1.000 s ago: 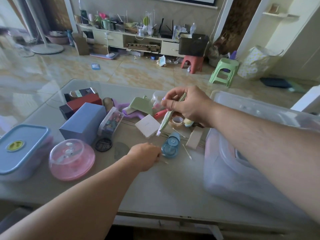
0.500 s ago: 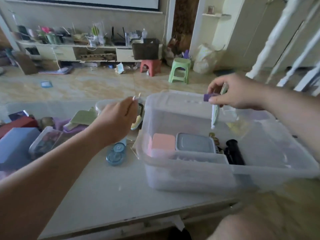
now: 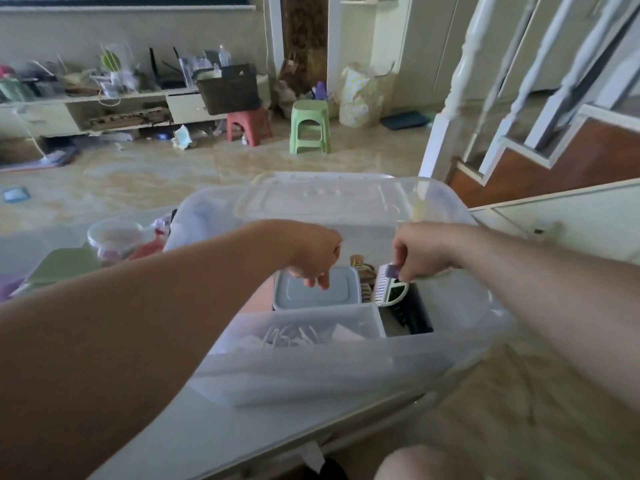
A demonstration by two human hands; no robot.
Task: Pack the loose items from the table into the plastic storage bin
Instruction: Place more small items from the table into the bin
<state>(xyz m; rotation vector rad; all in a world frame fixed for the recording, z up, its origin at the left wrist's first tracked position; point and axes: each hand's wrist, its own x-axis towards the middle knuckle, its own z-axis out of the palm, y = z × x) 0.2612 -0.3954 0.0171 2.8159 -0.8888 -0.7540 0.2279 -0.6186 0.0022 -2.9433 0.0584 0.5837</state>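
Note:
The clear plastic storage bin [image 3: 346,372] stands on the glass table [image 3: 207,431], right in front of me. My right hand [image 3: 420,249] is lowered inside it and pinches a green-and-white brush with a purple piece [image 3: 389,289], which hangs just above a black item [image 3: 414,315]. My left hand [image 3: 315,256] hovers over a grey lidded box [image 3: 334,297] in the bin, its fingertips bunched and pointing down. Whether anything is between those fingers is too small to tell. A clear inner tray [image 3: 311,325] with white bits sits at the bin's front.
The bin's clear lid [image 3: 322,199] lies behind it. Loose items stay on the table at the left: a round clear container [image 3: 114,237], a green piece [image 3: 65,268] and a red thing [image 3: 149,249]. White stair railing [image 3: 464,98] rises at the right.
My view has swung right, onto the bin. Both hands came from the table and dropped into the bin; my right hand brought the brush down, and my left hand carried a cotton swab over.

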